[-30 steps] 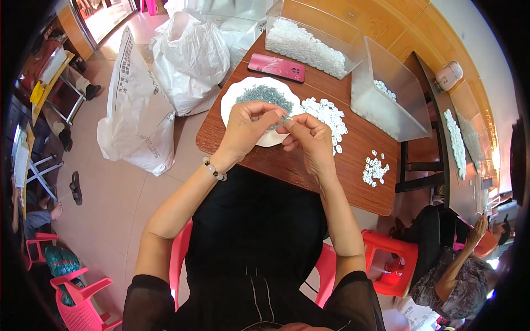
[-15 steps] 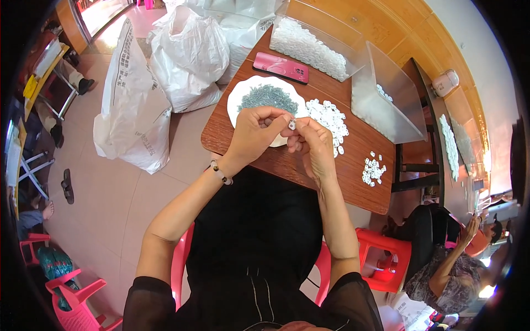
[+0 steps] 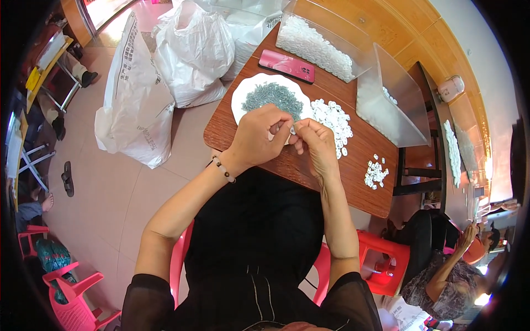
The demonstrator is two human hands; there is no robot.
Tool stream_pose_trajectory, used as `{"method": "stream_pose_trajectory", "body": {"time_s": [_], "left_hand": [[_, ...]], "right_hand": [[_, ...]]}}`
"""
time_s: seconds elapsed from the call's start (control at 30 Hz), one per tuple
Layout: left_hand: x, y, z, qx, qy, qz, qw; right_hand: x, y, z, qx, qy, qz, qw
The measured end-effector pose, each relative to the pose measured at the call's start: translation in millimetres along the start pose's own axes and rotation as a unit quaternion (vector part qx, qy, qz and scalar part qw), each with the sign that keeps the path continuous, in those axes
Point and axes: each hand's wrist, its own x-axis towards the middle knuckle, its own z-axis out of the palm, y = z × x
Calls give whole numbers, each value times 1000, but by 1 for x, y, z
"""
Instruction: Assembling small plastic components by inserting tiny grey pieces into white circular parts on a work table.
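Observation:
Both hands meet over the front edge of a brown wooden table (image 3: pixel 364 190). A small white plastic piece (image 3: pixel 292 131) shows only partly, pinched between the thumb and fingers of my right hand (image 3: pixel 319 144). Against it, the closed fingertips of my left hand (image 3: pixel 259 135) hide whatever they grip. Behind my left hand lies a scalloped white plate (image 3: pixel 238 98) heaped with small grey metal screws or pins (image 3: pixel 273 96). To the right of the plate spreads a loose pile of white plastic pieces (image 3: pixel 334 118). Farther right sits a smaller group of similar pieces (image 3: pixel 376 174).
A pink phone (image 3: pixel 287 66) lies behind the plate. Clear bins, one full of white pieces (image 3: pixel 314 47) and one tilted (image 3: pixel 389 99), line the table's far side. White sacks (image 3: pixel 135 105) stand left. A red stool (image 3: pixel 381 259) and a seated person (image 3: pixel 447 281) are at right.
My left hand has turned so its back faces up more, and its fingertips now cover more of the white piece. The right hand stays nearly in place. The whole view has shifted slightly.

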Motion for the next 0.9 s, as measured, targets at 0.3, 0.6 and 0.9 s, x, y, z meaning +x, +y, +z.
{"method": "stream_pose_trajectory", "body": {"time_s": [0.3, 0.6, 0.9], "left_hand": [[-4, -8, 5, -33, 3, -69, 997], [-2, -8, 2, 55, -10, -39, 998], [1, -23, -8, -33, 1, -153, 988]], "right_hand": [[2, 0, 10, -150, 16, -76, 986], [0, -1, 14, -317, 39, -164, 933], [6, 1, 4, -303, 50, -164, 938]]}}
